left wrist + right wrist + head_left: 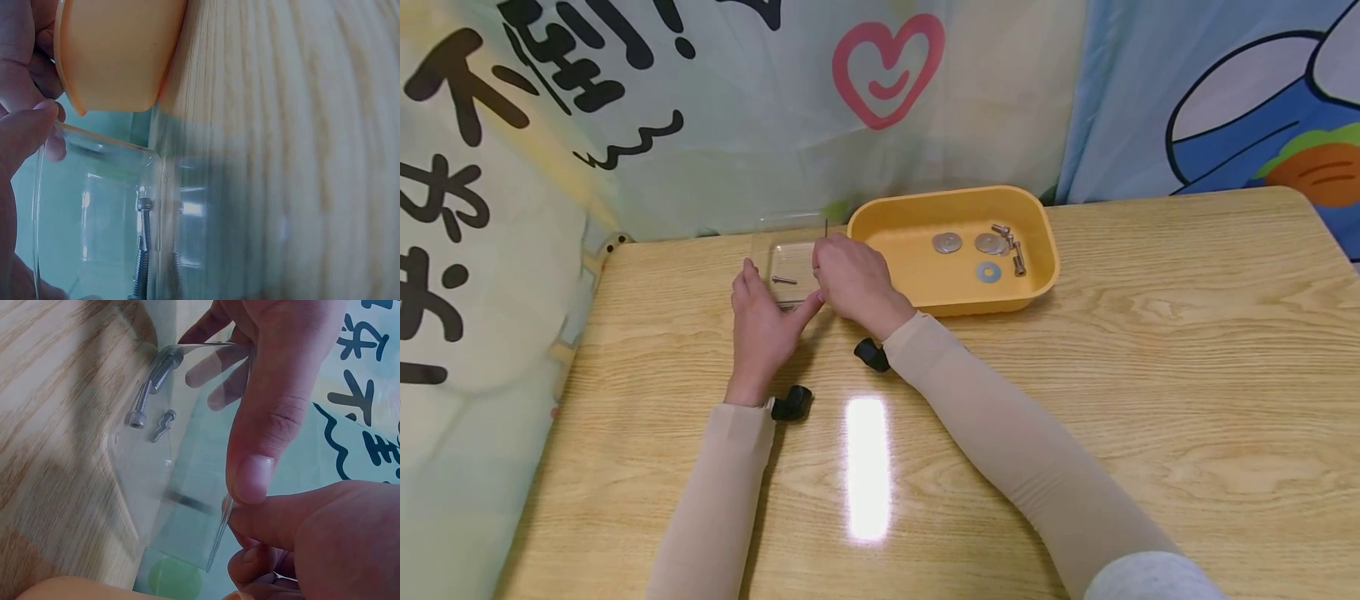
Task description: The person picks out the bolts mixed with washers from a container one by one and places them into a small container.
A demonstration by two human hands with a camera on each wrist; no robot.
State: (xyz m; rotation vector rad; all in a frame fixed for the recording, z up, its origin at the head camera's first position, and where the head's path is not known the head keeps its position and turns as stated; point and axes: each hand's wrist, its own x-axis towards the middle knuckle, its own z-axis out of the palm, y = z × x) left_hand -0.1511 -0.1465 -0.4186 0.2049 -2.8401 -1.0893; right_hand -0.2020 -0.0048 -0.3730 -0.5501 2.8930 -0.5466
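A clear plastic box [140, 487] stands on the table left of the yellow tray [925, 298]. My left hand [765, 325] grips the box, its thumb along the near rim and other fingers at the far side, seen through the wall. Several socket-head screws [145, 403] lie in the box; the left wrist view shows some too, such as a long screw [144, 219]. At the rim beside my left thumb is my right hand [859, 279], fingers curled; whether they pinch anything is hidden. A blurred dark streak [186, 501] shows inside the box below them, its kind unclear.
In the yellow tray lie a flat washer [988, 272], round metal discs [947, 242] and several screws [1018, 260]. A printed curtain [992, 100] hangs right behind the table's back edge. Dark wrist cameras [872, 355] sit on both wrists.
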